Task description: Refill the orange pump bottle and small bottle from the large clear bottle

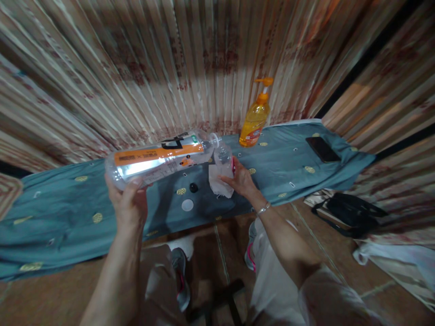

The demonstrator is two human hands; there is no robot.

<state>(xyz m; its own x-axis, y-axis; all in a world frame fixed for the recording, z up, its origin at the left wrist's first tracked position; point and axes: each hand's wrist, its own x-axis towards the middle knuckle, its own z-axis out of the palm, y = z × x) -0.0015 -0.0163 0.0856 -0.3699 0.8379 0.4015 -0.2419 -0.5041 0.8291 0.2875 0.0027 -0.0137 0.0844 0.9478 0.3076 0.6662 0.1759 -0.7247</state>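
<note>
Our left hand point(127, 199) is wrapped around the base of a large clear bottle point(159, 160) with an orange label, holding it nearly horizontal above the blue cloth point(61, 213). Our right hand point(239, 179) is closed on a small clear bottle point(224, 156), upright, with a white tissue point(219, 183) pressed against it. The large bottle's long axis runs left to right, its open mouth pointing right and meeting the small bottle's neck. For a clean pour, we judge that the tilt should rise slowly, mouth kept over the opening and the tissue under the joint. On the cloth lie a black cap point(193, 187) and a white lid point(187, 205); farther off, an orange pump bottle point(254, 117) and a phone point(322, 149).
</note>
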